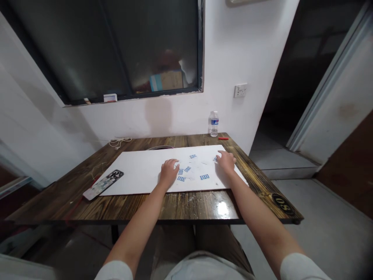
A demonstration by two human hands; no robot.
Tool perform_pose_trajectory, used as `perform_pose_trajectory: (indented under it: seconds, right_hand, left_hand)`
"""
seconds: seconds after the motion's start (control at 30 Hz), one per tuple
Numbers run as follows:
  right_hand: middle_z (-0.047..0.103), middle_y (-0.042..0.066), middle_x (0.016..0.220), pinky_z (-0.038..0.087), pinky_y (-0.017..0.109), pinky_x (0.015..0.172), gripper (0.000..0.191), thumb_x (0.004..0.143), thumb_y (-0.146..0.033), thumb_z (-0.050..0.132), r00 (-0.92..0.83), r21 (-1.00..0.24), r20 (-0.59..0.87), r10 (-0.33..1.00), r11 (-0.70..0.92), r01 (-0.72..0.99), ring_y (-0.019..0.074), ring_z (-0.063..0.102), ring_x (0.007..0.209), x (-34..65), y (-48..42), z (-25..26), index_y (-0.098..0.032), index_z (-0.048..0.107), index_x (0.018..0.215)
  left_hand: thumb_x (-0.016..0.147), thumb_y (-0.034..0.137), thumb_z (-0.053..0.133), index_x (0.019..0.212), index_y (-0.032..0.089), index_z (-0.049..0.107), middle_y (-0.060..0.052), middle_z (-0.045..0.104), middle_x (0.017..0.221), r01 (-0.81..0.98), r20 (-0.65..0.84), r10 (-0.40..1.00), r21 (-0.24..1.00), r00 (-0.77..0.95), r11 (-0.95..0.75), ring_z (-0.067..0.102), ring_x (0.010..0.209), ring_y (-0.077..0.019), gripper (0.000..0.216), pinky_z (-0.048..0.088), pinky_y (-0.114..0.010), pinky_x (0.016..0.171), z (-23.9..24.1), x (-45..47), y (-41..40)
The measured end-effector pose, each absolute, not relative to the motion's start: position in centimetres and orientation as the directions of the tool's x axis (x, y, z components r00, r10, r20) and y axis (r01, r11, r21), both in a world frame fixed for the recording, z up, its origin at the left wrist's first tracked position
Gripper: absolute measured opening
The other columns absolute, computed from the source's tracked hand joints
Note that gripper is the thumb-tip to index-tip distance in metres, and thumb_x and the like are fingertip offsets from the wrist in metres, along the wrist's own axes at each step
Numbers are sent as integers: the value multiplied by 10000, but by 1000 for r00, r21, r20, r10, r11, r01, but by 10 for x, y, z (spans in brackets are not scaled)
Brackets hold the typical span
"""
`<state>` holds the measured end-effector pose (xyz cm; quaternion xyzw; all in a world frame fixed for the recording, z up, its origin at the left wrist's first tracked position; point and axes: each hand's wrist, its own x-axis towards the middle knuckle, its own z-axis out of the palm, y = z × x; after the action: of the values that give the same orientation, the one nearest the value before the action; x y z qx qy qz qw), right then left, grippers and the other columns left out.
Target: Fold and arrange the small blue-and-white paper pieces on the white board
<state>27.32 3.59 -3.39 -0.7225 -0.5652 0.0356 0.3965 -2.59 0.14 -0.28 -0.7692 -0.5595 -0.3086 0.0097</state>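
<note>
A large white sheet [140,173] lies on the wooden table [186,206]. Several small white pieces with blue stripes [204,177] are scattered on its right half. My left hand [169,171] rests palm down on the sheet, fingers lying flat beside the striped pieces. My right hand [226,160] also lies flat near the sheet's right edge, fingertips touching one striped piece [215,158]. Neither hand grips anything.
A phone [103,184] lies at the sheet's left corner. A water bottle [213,123] and a red pen [223,138] stand at the table's back right by the wall. A white cable [119,142] sits at the back. An open doorway is on the right.
</note>
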Motion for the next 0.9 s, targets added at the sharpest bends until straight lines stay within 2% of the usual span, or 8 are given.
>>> perform_pose_trajectory:
  seconds: [0.17, 0.27, 0.53, 0.73, 0.9]
  right_hand:
    - [593, 162, 1243, 310, 567, 932, 321, 854, -450, 596, 283, -420, 274, 919, -151, 895, 419, 392, 1192, 275, 33, -41, -220, 737, 1027]
    - [592, 154, 1238, 308, 532, 933, 310, 866, -434, 589, 264, -373, 241, 934, -162, 914, 393, 394, 1189, 270, 31, -40, -218, 733, 1035]
    - [608, 122, 1220, 293, 449, 911, 270, 843, -386, 637, 281, -398, 260, 924, -163, 903, 335, 417, 1149, 267, 29, -33, -225, 733, 1037]
    - [675, 93, 1072, 266, 406, 849, 153, 808, -224, 629, 177, -419, 348, 921, -16, 908, 305, 442, 1075, 261, 26, -31, -219, 732, 921]
    - [715, 82, 908, 265, 382, 811, 229, 802, -103, 513, 105, -465, 391, 915, 98, 880, 255, 503, 932, 260, 24, -30, -196, 719, 838]
  left_hand:
    - [913, 267, 495, 1099, 204, 657, -79, 654, 1214, 861, 484, 854, 333, 193, -383, 525, 1185, -258, 255, 384, -414, 1019, -5, -26, 3]
    - [906, 253, 506, 1064, 208, 670, -72, 668, 1189, 855, 502, 844, 336, 191, -394, 541, 1164, -251, 233, 396, -413, 998, -5, -26, 3]
    - [889, 227, 529, 1010, 208, 685, -69, 694, 1126, 820, 563, 797, 337, 219, -463, 574, 1108, -248, 199, 408, -416, 962, -5, -25, 1]
    - [883, 215, 524, 997, 213, 693, -66, 700, 1121, 802, 560, 787, 329, 260, -498, 576, 1106, -246, 204, 398, -415, 957, -5, -24, 0]
    - [868, 201, 532, 978, 209, 701, -63, 708, 1099, 788, 561, 778, 327, 283, -522, 582, 1089, -243, 202, 396, -417, 954, -5, -24, 1]
